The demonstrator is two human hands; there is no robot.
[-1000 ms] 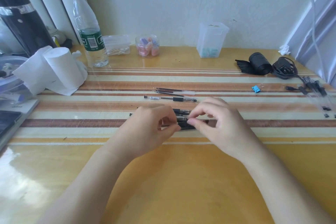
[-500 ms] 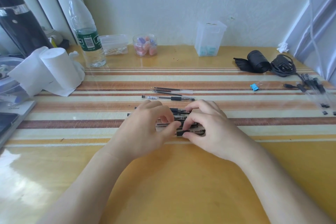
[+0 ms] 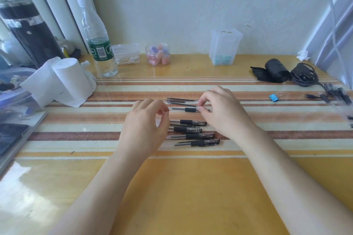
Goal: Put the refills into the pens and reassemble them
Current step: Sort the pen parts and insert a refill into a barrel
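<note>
Striped desktop [image 3: 76, 135] is running from wall to wall. I am taking the four black-grip pens [image 3: 191, 136], lying side by side at its middle, as landmark.

- Just behind them a fifth pen [image 3: 186, 109] is lying crosswise on a pale stripe.
- Right hand [image 3: 223, 114] is pinching that pen's right end between thumb and forefinger.
- Left hand [image 3: 143, 122] is sitting at the same pen's left end, fingers curled, tips at the barrel. I cannot tell whether they are gripping it.
- Loose refills [image 3: 181, 100] are lying just behind the fifth pen, at the right forefinger's tip.
- Well to the right of the landmark a blue binder clip [image 3: 273, 97] is resting.
- Well to the left and behind, a paper roll [image 3: 70, 80] and a water bottle [image 3: 99, 47] are sitting.
</note>
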